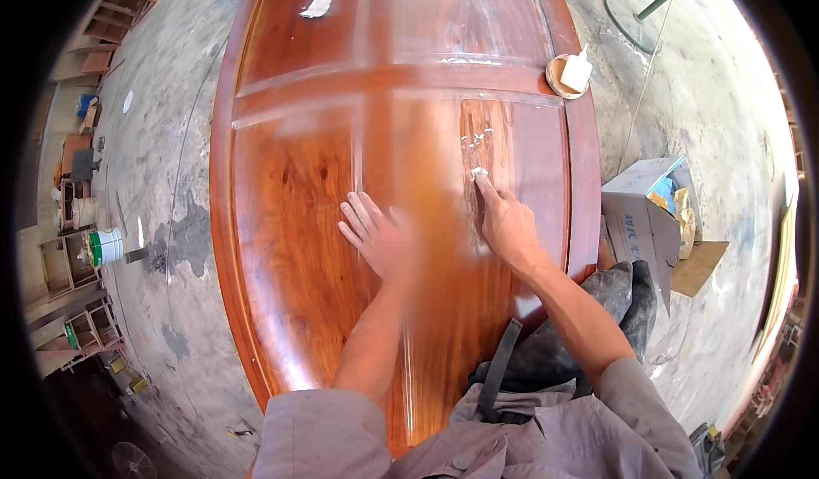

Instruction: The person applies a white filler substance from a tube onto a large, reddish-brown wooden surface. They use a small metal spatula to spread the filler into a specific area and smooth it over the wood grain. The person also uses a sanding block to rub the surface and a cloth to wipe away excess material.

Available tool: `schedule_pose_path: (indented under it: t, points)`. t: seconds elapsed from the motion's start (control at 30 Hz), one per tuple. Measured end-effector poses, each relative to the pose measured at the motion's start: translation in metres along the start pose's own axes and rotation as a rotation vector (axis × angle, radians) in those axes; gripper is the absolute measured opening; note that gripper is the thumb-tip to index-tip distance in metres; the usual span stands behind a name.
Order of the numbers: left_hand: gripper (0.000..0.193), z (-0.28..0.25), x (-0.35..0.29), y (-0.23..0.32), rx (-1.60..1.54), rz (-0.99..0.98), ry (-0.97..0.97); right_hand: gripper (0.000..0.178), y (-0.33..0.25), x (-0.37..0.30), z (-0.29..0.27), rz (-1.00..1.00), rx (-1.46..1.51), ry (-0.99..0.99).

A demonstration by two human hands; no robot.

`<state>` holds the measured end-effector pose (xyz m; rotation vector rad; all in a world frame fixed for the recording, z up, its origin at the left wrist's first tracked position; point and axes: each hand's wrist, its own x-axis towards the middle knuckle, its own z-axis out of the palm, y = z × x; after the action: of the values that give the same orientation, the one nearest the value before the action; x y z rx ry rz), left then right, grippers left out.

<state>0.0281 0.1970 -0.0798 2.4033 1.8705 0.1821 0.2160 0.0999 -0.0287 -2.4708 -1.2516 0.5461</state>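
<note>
Left fingers point(361, 214) loosely spread on glossy door point(299, 291); right fingers point(489, 191) bunched, touching pale scrap point(479, 173), grip unclear.

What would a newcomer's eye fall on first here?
The large, glossy red-brown wooden panel, filling the middle of the view. Next, the right hand at a small pale piece on the panel's right side, the left hand spread nearby. Then the white bottle and round bowl at its right edge.

Blue printed characters point(633, 244) are running down the pale side of an open cardboard box point(629, 196) at right, while any print on a green-and-white bucket point(106, 246) at far left is appearing too small to read.
</note>
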Motion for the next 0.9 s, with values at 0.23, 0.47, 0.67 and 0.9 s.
schedule_pose_path:
  t: [0.23, 0.47, 0.67, 0.9]
  points:
    - [0.068, -0.005, -0.002, 0.006, -0.031, -0.002, -0.003, 0.059, -0.003, 0.025, -0.007, 0.013, -0.011, 0.01]
    - [0.069, -0.003, -0.002, 0.006, -0.015, 0.007, -0.023, 0.059, -0.006, 0.023, -0.01, 0.008, 0.018, 0.081]
    - [0.068, -0.004, -0.002, 0.001, 0.0, -0.026, -0.031, 0.059, 0.0, 0.003, 0.003, 0.008, -0.052, 0.013]
    - [0.068, -0.004, -0.003, 0.009, 0.0, 0.006, -0.019, 0.058, 0.007, 0.049, -0.008, 0.003, -0.039, 0.061]
